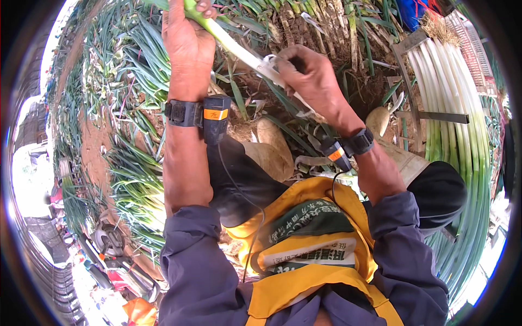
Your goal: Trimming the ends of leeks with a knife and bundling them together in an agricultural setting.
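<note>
A long green onion [232, 46] slants across the top of the view, green toward the upper left and white toward the right. My left hand [187, 41] is wrapped round its green part. Lower down the white shaft, my right hand [309, 75] is closed, with thumb and fingers pinched at the shaft and a pale strip of skin [267, 61] by the fingertips. The onion's lower end runs below the right hand. Each wrist wears a black strap with a small device.
At the right, a thick stack of trimmed green onions [454, 103] rests on a frame [410, 81], roots at the far end, beside a plastic crate [470, 49]. Unsorted onions [141, 60] and loose leaves cover the ground ahead and left. A parked motorbike [117, 250] stands lower left.
</note>
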Demonstrator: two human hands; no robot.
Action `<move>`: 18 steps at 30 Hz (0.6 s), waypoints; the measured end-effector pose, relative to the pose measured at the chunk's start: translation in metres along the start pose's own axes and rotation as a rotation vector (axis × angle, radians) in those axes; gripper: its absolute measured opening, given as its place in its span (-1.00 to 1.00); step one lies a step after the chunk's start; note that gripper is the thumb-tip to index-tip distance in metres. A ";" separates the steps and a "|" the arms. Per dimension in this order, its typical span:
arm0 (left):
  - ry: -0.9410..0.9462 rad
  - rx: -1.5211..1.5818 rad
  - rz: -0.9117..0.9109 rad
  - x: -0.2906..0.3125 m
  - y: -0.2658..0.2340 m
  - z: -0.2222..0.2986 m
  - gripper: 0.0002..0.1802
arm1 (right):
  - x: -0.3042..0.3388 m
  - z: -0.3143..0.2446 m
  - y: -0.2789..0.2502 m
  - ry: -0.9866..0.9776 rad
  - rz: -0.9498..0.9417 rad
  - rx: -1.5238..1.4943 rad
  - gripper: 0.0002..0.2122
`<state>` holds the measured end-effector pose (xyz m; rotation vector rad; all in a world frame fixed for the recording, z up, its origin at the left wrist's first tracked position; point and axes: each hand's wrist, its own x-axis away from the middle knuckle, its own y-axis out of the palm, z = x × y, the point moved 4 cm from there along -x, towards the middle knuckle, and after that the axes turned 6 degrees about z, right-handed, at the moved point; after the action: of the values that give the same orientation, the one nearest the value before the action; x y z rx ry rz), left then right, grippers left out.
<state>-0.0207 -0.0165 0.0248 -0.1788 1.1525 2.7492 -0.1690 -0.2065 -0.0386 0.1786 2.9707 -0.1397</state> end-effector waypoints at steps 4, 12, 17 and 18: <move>0.121 -0.012 0.125 0.005 -0.002 0.001 -0.68 | 0.023 -0.009 -0.022 0.161 0.023 -0.408 -0.85; -0.094 0.190 -0.030 -0.016 -0.040 0.015 -0.54 | 0.039 0.005 -0.049 0.351 -0.228 -0.513 -0.85; 0.023 0.023 0.010 -0.013 -0.017 0.008 -0.56 | 0.091 0.124 -0.094 0.295 -0.572 1.162 -0.85; 0.045 -0.002 0.010 -0.009 -0.018 0.016 -0.61 | 0.085 0.100 -0.081 0.400 -0.386 0.769 -0.79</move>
<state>-0.0096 0.0063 0.0248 -0.2371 1.1652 2.7685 -0.2469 -0.2869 -0.1441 -0.3215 3.1118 -1.4380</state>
